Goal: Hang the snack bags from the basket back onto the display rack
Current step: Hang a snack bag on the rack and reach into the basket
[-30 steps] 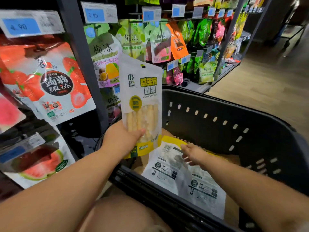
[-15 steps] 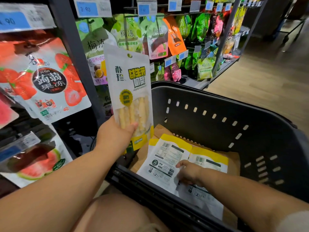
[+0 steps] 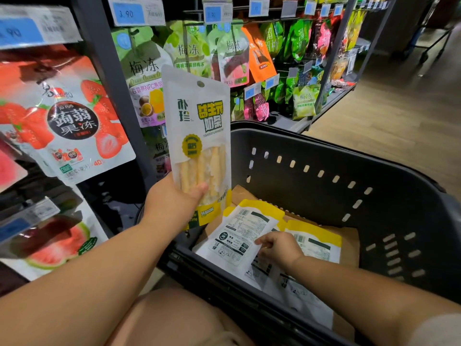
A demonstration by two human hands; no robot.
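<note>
Snack bag [image 3: 199, 116] (light, floppy, likely slippery) is standing by the rack [image 3: 107, 78], left hand [image 3: 172, 203] gripping its lower end (hang hole [image 3: 200, 83] free) — right hand [image 3: 279, 248] is fingering a second bag [image 3: 237, 236] in the basket [image 3: 349, 156], hold unclear.

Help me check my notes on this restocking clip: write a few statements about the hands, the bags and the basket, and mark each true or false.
1. The left hand holds a white and yellow snack bag upright by its lower part. True.
2. That snack bag already hangs on the display rack. False: its hang hole is free, and the hand holds it up in front of the rack.
3. The right hand is down in the basket, touching a face-down bag. True.
4. The basket holds no bags. False: at least two lie in it, printed backs up.
</note>
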